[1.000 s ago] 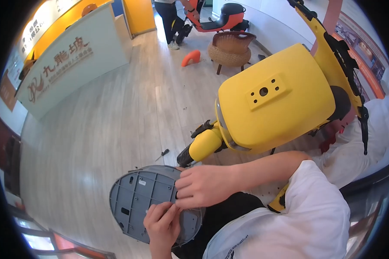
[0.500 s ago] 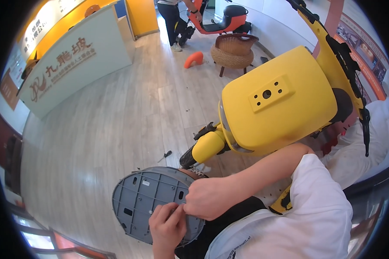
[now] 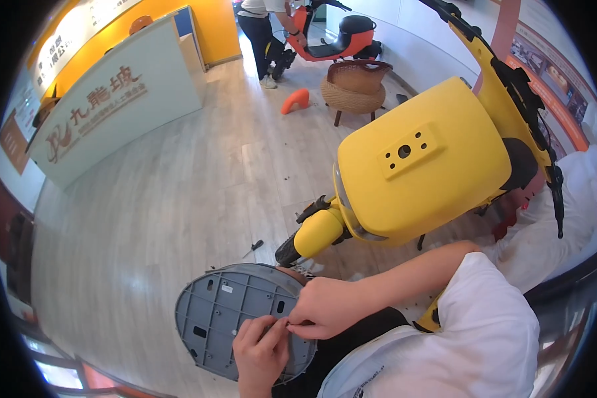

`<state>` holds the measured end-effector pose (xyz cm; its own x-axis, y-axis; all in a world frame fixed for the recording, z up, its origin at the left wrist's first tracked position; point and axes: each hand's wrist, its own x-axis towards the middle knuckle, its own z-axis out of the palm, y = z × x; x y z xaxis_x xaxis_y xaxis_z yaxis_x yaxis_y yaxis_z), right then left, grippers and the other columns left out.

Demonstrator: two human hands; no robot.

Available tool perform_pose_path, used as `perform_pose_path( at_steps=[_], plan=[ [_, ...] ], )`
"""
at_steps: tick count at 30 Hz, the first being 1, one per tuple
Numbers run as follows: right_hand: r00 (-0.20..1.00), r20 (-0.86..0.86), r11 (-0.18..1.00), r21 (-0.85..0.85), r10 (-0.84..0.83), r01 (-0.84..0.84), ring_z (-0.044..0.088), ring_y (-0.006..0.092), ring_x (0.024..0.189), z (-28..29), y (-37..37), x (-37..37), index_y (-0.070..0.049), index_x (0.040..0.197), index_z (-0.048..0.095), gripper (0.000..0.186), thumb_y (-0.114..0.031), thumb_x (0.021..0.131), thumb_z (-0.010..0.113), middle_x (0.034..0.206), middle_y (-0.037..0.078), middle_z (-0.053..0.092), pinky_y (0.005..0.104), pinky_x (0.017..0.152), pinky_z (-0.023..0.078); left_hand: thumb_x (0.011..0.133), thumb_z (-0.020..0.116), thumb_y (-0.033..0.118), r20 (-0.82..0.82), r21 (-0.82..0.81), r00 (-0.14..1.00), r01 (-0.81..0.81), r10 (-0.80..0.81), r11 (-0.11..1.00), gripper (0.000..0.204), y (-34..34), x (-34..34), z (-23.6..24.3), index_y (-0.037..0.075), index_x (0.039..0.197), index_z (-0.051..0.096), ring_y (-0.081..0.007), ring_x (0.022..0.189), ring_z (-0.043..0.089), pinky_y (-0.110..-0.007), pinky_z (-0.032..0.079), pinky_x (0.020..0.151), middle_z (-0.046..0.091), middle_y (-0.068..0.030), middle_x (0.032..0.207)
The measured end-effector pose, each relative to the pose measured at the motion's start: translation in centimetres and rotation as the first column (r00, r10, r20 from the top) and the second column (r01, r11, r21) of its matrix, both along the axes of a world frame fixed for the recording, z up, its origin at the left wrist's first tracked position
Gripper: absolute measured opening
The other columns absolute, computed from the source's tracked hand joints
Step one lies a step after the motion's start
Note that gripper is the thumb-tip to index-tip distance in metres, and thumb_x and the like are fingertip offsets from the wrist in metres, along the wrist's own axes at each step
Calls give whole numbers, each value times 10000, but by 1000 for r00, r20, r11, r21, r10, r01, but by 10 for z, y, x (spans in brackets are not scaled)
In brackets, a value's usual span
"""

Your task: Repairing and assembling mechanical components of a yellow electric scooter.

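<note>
The grey ribbed panel (image 3: 235, 318) lies on the person's lap beside the yellow scooter (image 3: 418, 166). The left hand (image 3: 262, 351) and right hand (image 3: 325, 306) pinch fingers together at its right edge, gripping something too small to identify.

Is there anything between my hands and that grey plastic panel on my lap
Nothing visible. Both the left hand and the right hand already rest on the ribbed face of the grey panel, fingertips meeting near its right edge. The yellow scooter stands beyond it, clear of the hands.
</note>
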<state>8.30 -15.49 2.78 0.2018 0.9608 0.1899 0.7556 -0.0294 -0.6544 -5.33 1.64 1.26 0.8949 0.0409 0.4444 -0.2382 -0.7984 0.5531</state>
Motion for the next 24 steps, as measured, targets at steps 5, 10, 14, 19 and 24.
perform_pose_path(
  at_steps=[5, 10, 14, 19, 24],
  plan=[
    [983, -137, 991, -44, 118, -125, 630, 435, 659, 1, 12, 18, -32, 717, 643, 279, -241, 901, 667, 665, 208, 624, 501, 589, 501, 685, 778, -40, -20, -80, 999, -37, 36, 996, 247, 3, 1, -1, 27, 922, 766, -303, 809, 680, -375, 538, 725, 690, -116, 912],
    [992, -13, 960, -251, 125, -124, 674, 398, 742, 23, 12, 25, -56, 803, 715, 222, -243, 915, 674, 734, 175, 679, 486, 668, 526, 707, 801, -41, -20, -174, 1000, 6, -10, 985, 262, 8, 8, -1, 11, 961, 767, -289, 810, 682, -358, 546, 704, 686, -123, 920],
    [989, 63, 979, -164, 135, -123, 677, 355, 802, 17, 12, 26, -64, 844, 708, 161, -209, 912, 690, 789, 130, 686, 446, 715, 519, 759, 803, -8, -39, -193, 999, 7, -15, 981, 239, 10, 4, 1, 31, 992, 768, -258, 792, 666, -355, 532, 695, 691, -89, 948],
    [985, 161, 992, 98, 56, -73, 578, 243, 704, 19, 7, 31, -96, 941, 752, 124, -115, 829, 802, 762, 16, 606, 370, 675, 439, 762, 795, -27, -84, -278, 996, -31, 7, 960, 258, 12, 2, 0, 29, 1013, 769, -254, 792, 668, -336, 534, 685, 684, -99, 947],
    [970, 241, 985, 148, 45, -83, 596, 197, 755, 18, 6, 33, -112, 972, 785, 186, -104, 789, 820, 855, -22, 674, 351, 715, 434, 757, 731, -86, -56, -280, 996, -85, 72, 956, 270, 11, 7, -3, 26, 1001, 764, -248, 777, 666, -314, 530, 657, 670, -102, 931]
  ],
)
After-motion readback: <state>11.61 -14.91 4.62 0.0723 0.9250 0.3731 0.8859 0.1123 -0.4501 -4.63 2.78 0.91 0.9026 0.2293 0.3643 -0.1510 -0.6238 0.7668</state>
